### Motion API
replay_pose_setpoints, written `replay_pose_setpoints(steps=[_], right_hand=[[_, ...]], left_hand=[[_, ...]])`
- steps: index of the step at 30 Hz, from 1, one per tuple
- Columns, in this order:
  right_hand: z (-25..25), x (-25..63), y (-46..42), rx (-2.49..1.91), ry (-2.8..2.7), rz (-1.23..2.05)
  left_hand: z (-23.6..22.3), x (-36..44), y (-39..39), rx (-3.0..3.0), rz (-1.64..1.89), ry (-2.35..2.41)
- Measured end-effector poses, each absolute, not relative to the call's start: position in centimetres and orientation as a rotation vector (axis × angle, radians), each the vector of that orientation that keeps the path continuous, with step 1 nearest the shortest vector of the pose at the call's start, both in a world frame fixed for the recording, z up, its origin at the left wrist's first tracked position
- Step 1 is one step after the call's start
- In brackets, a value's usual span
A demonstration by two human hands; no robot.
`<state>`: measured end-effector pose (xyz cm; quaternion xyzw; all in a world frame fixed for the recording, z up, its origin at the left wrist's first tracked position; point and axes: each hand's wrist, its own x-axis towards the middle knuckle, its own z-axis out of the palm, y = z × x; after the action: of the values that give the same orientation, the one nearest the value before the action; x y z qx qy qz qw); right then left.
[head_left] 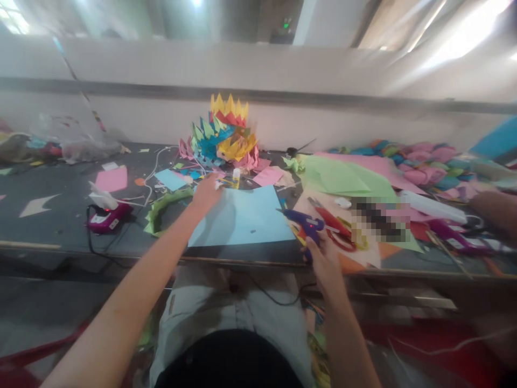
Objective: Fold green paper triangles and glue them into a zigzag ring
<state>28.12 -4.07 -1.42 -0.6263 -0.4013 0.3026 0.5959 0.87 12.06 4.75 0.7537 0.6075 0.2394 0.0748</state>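
Note:
My right hand (325, 258) is closed around the handle of a blue glue gun (305, 220), its nozzle pointing left over the right edge of a light blue paper sheet (252, 218). A small red light shows on the gun. My left hand (207, 193) reaches to the sheet's upper left corner, fingers curled, with a small white bit at the fingertips that is too blurred to name. Just beyond stands a small white-and-yellow bottle or tube (236, 178). Left of the sheet, partly behind my left forearm, lies a green paper crown (155, 216).
Stacked paper crowns (226, 134) stand against the wall. Red-handled scissors (335, 229) and green sheets (335, 175) lie right. A purple power socket box (107, 215) with cords sits left. Another person's hand (495, 213) is at the far right. Colourful paper pieces (428, 167) are piled behind.

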Motion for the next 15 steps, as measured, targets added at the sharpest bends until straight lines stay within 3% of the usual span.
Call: replay_pose_setpoints(steps=[4,9,15], right_hand=[[-1.8,28.3,-4.3,-1.501,-1.000,0.697],[-1.8,29.1,-4.7,-1.699,-1.169,0.562],[-1.1,27.9,-4.3,-1.763,-1.401,0.362]], left_hand=[[2.5,0.2,8.5,2.457,0.820,1.522],[-0.7,0.0,3.3,2.711,0.605,0.984],[-0.8,0.7,3.1,2.680,0.451,0.979]])
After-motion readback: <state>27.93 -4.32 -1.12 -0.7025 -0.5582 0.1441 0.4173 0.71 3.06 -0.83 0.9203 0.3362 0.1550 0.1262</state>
